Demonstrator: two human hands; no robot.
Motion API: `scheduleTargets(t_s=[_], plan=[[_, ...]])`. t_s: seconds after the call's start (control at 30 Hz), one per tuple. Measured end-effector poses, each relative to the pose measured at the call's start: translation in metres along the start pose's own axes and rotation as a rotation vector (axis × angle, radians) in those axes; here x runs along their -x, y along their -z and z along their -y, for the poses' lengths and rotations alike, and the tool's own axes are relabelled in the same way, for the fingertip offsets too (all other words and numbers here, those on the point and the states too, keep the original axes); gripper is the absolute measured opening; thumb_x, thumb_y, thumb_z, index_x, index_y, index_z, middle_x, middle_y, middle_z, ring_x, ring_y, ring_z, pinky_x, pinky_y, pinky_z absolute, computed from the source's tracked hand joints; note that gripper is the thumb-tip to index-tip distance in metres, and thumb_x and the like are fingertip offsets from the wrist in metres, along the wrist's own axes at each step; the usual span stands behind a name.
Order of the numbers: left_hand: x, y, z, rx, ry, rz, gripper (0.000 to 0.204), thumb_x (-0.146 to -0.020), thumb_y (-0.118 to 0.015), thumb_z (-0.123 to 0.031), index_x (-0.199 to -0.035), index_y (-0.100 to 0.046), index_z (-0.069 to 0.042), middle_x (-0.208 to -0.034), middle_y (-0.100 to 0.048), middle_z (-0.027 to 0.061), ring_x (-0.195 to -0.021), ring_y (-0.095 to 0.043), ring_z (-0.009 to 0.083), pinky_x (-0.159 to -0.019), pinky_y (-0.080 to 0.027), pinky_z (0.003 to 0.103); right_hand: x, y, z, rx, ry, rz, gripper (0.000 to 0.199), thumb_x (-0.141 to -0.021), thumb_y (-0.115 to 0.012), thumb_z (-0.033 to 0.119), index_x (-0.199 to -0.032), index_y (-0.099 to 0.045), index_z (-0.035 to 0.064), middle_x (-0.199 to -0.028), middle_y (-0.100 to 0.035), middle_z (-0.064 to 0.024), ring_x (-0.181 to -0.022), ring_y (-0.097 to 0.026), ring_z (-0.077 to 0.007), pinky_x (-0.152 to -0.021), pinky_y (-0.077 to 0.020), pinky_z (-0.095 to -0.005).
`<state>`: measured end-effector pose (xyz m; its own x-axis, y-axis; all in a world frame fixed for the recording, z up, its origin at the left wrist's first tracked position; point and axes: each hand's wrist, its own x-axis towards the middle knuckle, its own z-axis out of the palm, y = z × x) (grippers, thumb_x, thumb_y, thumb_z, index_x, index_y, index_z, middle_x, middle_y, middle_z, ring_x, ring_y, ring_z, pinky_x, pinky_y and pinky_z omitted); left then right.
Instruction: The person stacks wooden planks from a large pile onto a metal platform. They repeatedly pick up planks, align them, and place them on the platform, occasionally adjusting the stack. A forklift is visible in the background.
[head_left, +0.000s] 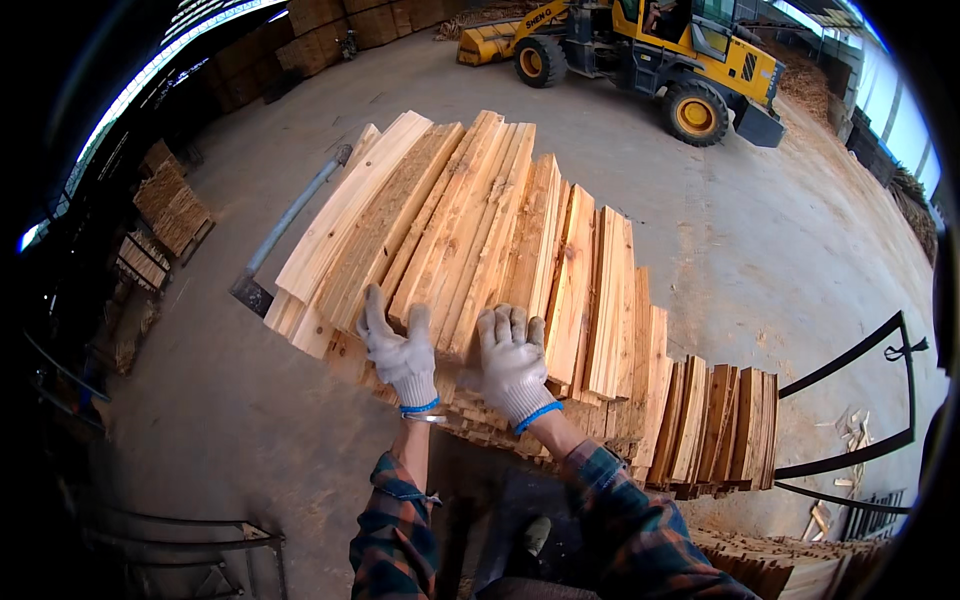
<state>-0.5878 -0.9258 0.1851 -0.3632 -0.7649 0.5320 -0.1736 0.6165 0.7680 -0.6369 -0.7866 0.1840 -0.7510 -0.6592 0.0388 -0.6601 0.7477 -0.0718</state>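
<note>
A stack of rough, pale wooden boards (450, 220) lies in front of me, its boards running away from me side by side. My left hand (402, 355), in a white knit glove with a blue cuff edge, touches the near ends of the middle boards, with thumb and fingers apart. Just to its right, my right hand (514, 365) in a matching glove rests against neighbouring board ends, its fingers slightly bent over their top edges. Neither hand is closed around a board. Under the top layer, more boards show their ends, partly hidden by my hands and arms.
A blue-grey metal post (295, 215) stands left of the stack. More boards (715, 420) stand in a row at right, beside a black metal frame (850, 455). Across the concrete floor is a yellow wheel loader (650, 60). Stacked wood (172, 210) sits far left; a dark metal rack (190, 545) lies lower left.
</note>
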Motion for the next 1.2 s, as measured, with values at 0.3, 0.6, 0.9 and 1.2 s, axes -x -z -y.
scheduleTargets(t_s=[0.3, 0.6, 0.9, 1.2], plan=[[0.001, -0.025, -0.014, -0.029, 0.204, -0.134, 0.069, -0.079, -0.079, -0.021, -0.137, -0.049, 0.000, -0.135, -0.049, 0.0212, -0.118, -0.053, 0.0334, -0.102, -0.045, 0.042, -0.027, -0.077, -0.006, 0.505, -0.104, -0.276, 0.071, -0.097, -0.027, 0.058, -0.145, -0.034, 0.0063, -0.144, -0.041, -0.0159, -0.138, -0.033, -0.0324, -0.120, -0.0190, -0.0490], [-0.005, -0.003, -0.016, 0.433, 0.330, -0.017, 0.055, -0.080, -0.080, -0.022, -0.121, -0.058, 0.007, -0.114, -0.060, 0.0155, -0.099, -0.060, 0.0217, -0.086, -0.050, 0.033, 0.019, 0.024, 0.012, -0.638, -0.147, -0.312, 0.100, -0.089, -0.060, 0.054, -0.151, -0.008, -0.0042, -0.153, -0.021, -0.0341, -0.128, -0.043, -0.0516, -0.097, -0.0452, -0.0554], [0.119, 0.125, 0.045, 0.504, 0.694, 0.674, 0.052, -0.096, -0.062, -0.023, -0.133, -0.043, 0.009, -0.117, -0.057, 0.0203, -0.094, -0.065, 0.0237, -0.075, -0.059, 0.031, 0.139, -0.024, -0.038, -1.955, -0.506, -0.148, 0.069, -0.088, -0.068, 0.030, -0.144, -0.042, -0.0003, -0.128, -0.058, -0.0164, -0.113, -0.059, -0.0235, -0.096, -0.0482, -0.0313], [0.114, 0.126, 0.088, 0.378, 0.657, 0.741, 0.066, -0.096, -0.054, -0.053, -0.120, -0.049, 0.008, -0.101, -0.057, 0.0112, -0.082, -0.056, 0.0199, -0.074, -0.052, 0.031, 0.108, -0.034, -0.020, -2.571, -0.489, 0.193, 0.058, -0.094, -0.063, 0.042, -0.129, -0.052, -0.0034, -0.117, -0.064, -0.0129, -0.101, -0.066, -0.0197, -0.085, -0.0581, -0.0346]])
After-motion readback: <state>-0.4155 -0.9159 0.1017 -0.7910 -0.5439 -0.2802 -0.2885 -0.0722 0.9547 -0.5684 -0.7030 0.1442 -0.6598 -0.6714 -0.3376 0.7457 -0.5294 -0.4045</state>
